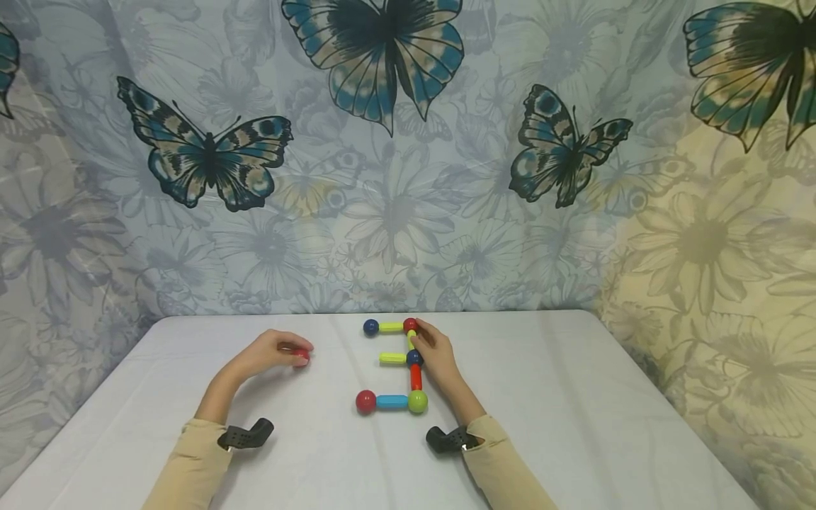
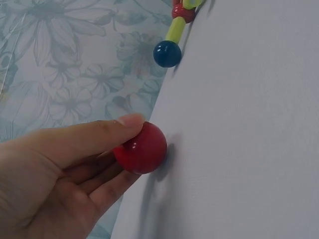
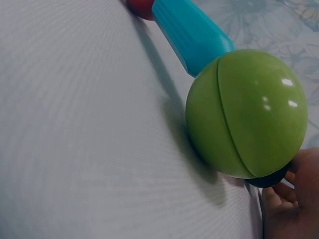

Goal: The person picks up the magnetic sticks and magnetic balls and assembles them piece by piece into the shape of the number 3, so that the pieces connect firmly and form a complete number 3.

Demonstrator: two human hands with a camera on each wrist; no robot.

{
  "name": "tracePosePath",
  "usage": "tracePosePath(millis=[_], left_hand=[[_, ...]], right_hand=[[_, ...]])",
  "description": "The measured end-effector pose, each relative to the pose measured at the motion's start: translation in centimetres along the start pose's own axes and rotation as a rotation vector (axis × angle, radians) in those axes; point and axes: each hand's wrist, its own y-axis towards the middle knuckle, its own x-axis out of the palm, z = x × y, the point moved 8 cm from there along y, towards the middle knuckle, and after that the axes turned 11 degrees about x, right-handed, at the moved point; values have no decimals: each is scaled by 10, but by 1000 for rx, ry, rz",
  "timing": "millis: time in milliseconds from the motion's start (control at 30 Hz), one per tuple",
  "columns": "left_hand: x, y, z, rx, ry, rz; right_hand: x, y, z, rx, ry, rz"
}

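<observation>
My left hand (image 1: 269, 350) pinches a red ball (image 2: 145, 149) between thumb and fingers, left of a figure built from toy balls and sticks. At the figure's right side, my right hand (image 1: 441, 360) holds the upright yellow-green stick (image 1: 411, 341) between a red ball (image 1: 410, 325) and a dark blue ball (image 1: 414, 358); its grip is partly hidden. From that blue ball, one yellow-green stick (image 1: 392, 358) points left with a bare end. A red stick (image 1: 416, 377) runs down to a green ball (image 3: 249, 114), joined by a blue stick (image 3: 192, 35) to another red ball (image 1: 366, 401).
The top arm of the figure is a yellow-green stick (image 1: 391, 327) ending in a dark blue ball (image 2: 167, 54). A white cloth (image 1: 319, 460) covers the table. Behind its far edge hangs a butterfly-print curtain (image 1: 395, 212). Black cameras are strapped to both wrists.
</observation>
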Motion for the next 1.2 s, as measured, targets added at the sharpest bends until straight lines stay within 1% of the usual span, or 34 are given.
tracePosePath(millis=[267, 433, 600, 833, 967, 1067, 1200], left_hand=[[13, 11, 3, 50, -39, 4], [20, 17, 10, 69, -19, 3], [28, 26, 15, 69, -20, 8], [44, 35, 18, 41, -38, -6], [50, 40, 23, 52, -34, -10], [52, 43, 26, 72, -26, -12], [54, 47, 26, 87, -21, -13]], right_hand=[[0, 0, -1, -8, 5, 1], [1, 1, -1, -6, -1, -4], [0, 1, -1, -15, -13, -1], [0, 2, 1, -5, 12, -8], [0, 1, 0, -10, 8, -10], [0, 1, 0, -8, 10, -10], [0, 1, 0, -1, 20, -11]])
